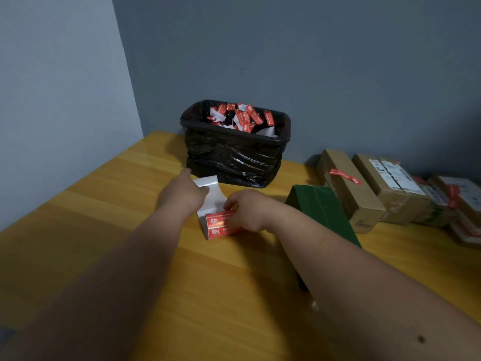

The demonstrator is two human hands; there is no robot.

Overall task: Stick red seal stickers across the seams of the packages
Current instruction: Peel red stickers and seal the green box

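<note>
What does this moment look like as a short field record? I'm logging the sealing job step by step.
surface: wooden table
left hand: left hand holds the curled white end of the sticker strip
right hand: right hand pinches at a red sticker on the strip
waiting package: green package, under the right forearm, no seal visible
sealed: cardboard box at right with a red seal across it
waste: black-lined bin holding red and white scraps

Likely a small packing room: taped cartons (pixel 351 188) on a wooden table (pixel 104 204)
</note>
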